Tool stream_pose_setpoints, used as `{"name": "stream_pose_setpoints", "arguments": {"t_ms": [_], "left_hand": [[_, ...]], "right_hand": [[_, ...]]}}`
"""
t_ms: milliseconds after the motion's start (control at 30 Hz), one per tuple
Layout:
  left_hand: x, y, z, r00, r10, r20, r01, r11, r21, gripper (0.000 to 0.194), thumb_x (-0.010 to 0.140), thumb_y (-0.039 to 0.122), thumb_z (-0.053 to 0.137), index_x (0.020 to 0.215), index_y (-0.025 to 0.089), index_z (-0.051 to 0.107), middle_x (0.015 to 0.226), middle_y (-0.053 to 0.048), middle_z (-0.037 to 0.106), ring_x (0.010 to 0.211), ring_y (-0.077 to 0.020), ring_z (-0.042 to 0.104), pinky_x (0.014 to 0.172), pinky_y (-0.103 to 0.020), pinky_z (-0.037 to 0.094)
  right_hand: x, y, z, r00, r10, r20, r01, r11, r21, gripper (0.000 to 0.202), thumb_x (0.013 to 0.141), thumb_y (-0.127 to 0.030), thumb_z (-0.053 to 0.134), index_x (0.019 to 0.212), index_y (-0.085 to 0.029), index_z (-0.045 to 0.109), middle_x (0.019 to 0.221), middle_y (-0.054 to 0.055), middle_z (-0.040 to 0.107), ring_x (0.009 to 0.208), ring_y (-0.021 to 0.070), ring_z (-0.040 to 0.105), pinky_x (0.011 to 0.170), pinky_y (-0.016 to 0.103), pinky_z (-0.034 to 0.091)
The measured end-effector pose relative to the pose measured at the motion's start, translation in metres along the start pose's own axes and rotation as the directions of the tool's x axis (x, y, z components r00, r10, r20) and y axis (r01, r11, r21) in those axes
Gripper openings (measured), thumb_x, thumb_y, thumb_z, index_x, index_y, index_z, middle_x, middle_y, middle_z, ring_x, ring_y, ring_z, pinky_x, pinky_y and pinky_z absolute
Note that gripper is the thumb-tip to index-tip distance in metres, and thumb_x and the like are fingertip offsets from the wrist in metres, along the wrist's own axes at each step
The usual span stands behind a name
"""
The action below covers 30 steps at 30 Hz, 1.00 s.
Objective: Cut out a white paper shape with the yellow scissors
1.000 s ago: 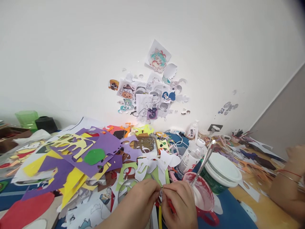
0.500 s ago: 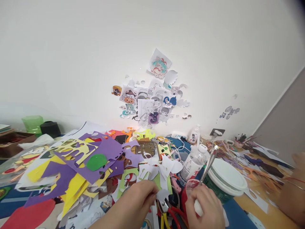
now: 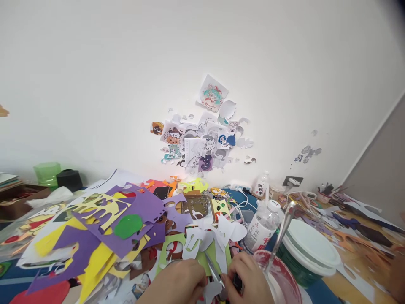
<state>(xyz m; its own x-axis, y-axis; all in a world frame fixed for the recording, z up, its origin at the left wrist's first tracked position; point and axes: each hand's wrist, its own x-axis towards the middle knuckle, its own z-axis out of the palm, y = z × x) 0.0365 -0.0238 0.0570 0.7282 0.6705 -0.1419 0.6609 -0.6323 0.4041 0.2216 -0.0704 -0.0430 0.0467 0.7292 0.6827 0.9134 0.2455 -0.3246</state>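
Note:
My left hand point(image 3: 182, 282) is low in the middle with its fingers pinched together, on a small whitish paper piece point(image 3: 212, 291). Close to its right, my right hand point(image 3: 249, 278) is curled around a dark handle. Slim silver blades of what look like scissors point(image 3: 215, 272) point up and left from it, just above the paper piece. A red tub point(image 3: 294, 278) with pale paste inside stands right of this hand, a metal spoon-like handle point(image 3: 284, 223) leaning in it. White paper offcuts point(image 3: 205, 236) lie just beyond the hands.
Purple paper scraps point(image 3: 139, 211) and yellow ones point(image 3: 98, 266) cover the left side. A plastic bottle point(image 3: 261, 228) and a lidded bucket point(image 3: 311, 249) stand at right. Cut-out drawings point(image 3: 196, 150) hang on the wall. Part of another person's arm point(image 3: 397, 270) shows at the right edge.
My right hand has moved left from the red tub toward my left hand and now holds the scissors-like tool. The red- and yellow-handled pliers are hidden or nearly so.

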Motion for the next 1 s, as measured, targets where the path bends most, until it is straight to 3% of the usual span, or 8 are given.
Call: {"name": "stream_pose_setpoints", "arguments": {"t_ms": [133, 233, 333, 533, 667, 767, 867, 1000], "left_hand": [[0.003, -0.001, 0.001, 0.998, -0.013, 0.053, 0.012, 1.000, 0.027, 0.026, 0.071, 0.009, 0.044, 0.080, 0.023, 0.064, 0.087, -0.001, 0.066, 0.080, -0.0171, 0.059, 0.064, -0.021, 0.038], [0.004, -0.005, 0.004, 0.998, -0.043, 0.037, 0.041, 0.998, 0.053, 0.026, 0.072, 0.011, 0.042, 0.080, 0.023, 0.064, 0.084, -0.002, 0.067, 0.077, -0.0185, 0.060, 0.062, -0.023, 0.039], [0.001, -0.010, 0.007, 0.996, -0.030, -0.084, 0.034, 0.998, 0.053, 0.027, 0.075, 0.012, 0.038, 0.080, 0.022, 0.062, 0.083, -0.004, 0.066, 0.076, -0.0196, 0.060, 0.063, -0.026, 0.039], [0.001, -0.016, 0.000, 0.977, -0.042, -0.210, 0.025, 0.996, -0.086, 0.026, 0.078, 0.015, 0.035, 0.076, 0.021, 0.060, 0.076, -0.003, 0.064, 0.069, -0.0171, 0.057, 0.059, -0.024, 0.038], [0.016, -0.028, 0.000, 0.950, -0.076, -0.303, 0.002, 0.972, -0.236, 0.035, 0.084, 0.018, 0.028, 0.104, 0.020, 0.056, 0.078, -0.003, 0.064, 0.072, -0.0169, 0.058, 0.064, -0.025, 0.042], [0.030, -0.042, 0.013, 0.936, -0.097, -0.339, 0.014, 0.971, -0.240, 0.035, 0.085, 0.020, 0.031, 0.112, 0.018, 0.053, 0.094, -0.007, 0.064, 0.088, -0.0191, 0.058, 0.076, -0.028, 0.044], [0.043, -0.057, 0.034, 0.935, -0.049, -0.352, -0.011, 0.986, -0.165, 0.033, 0.082, 0.017, 0.036, 0.108, 0.018, 0.055, 0.110, -0.009, 0.059, 0.101, -0.0204, 0.054, 0.087, -0.031, 0.042], [0.054, -0.072, 0.054, 0.918, -0.048, -0.393, 0.037, 0.999, -0.035, 0.040, 0.076, 0.009, 0.041, 0.113, 0.016, 0.053, 0.122, -0.011, 0.050, 0.113, -0.0234, 0.046, 0.096, -0.036, 0.037]], "right_hand": [[0.002, -0.003, 0.007, 0.996, -0.089, 0.029, 0.081, 0.975, 0.205, 0.017, 0.084, -0.028, 0.044, 0.085, -0.022, 0.061, 0.084, 0.005, 0.060, 0.078, 0.0167, 0.057, 0.069, 0.026, 0.044], [0.005, -0.012, 0.009, 0.991, -0.111, 0.076, 0.067, 0.898, 0.434, 0.031, 0.090, -0.034, 0.036, 0.075, -0.022, 0.060, 0.074, 0.003, 0.061, 0.070, 0.0132, 0.058, 0.065, 0.022, 0.044], [0.015, -0.024, -0.002, 0.979, -0.118, 0.169, 0.015, 0.857, 0.515, 0.031, 0.089, -0.033, 0.036, 0.072, -0.020, 0.058, 0.072, 0.002, 0.061, 0.070, 0.0128, 0.057, 0.064, 0.022, 0.043], [0.040, -0.041, -0.022, 0.938, 0.003, 0.348, -0.124, 0.937, 0.327, 0.020, 0.082, -0.019, 0.042, 0.064, -0.018, 0.048, 0.068, 0.000, 0.054, 0.069, 0.0129, 0.051, 0.065, 0.023, 0.039], [0.060, -0.039, -0.015, 0.940, 0.109, 0.324, -0.205, 0.939, 0.277, 0.021, 0.084, -0.023, 0.037, 0.065, -0.018, 0.045, 0.069, 0.000, 0.050, 0.067, 0.0134, 0.048, 0.062, 0.023, 0.037], [0.080, -0.028, -0.008, 0.948, 0.237, 0.212, -0.295, 0.902, 0.314, 0.025, 0.086, -0.030, 0.034, 0.069, -0.018, 0.047, 0.069, 0.001, 0.051, 0.066, 0.0142, 0.048, 0.060, 0.022, 0.036], [0.103, -0.015, -0.001, 0.906, 0.399, 0.142, -0.421, 0.886, 0.197, 0.027, 0.088, -0.031, 0.028, 0.078, -0.018, 0.049, 0.073, 0.002, 0.054, 0.069, 0.0151, 0.049, 0.061, 0.022, 0.035], [0.125, -0.008, 0.013, 0.843, 0.449, 0.295, -0.456, 0.888, -0.048, 0.026, 0.088, -0.021, 0.028, 0.079, -0.017, 0.052, 0.080, 0.006, 0.058, 0.075, 0.0165, 0.050, 0.063, 0.023, 0.031]]}}
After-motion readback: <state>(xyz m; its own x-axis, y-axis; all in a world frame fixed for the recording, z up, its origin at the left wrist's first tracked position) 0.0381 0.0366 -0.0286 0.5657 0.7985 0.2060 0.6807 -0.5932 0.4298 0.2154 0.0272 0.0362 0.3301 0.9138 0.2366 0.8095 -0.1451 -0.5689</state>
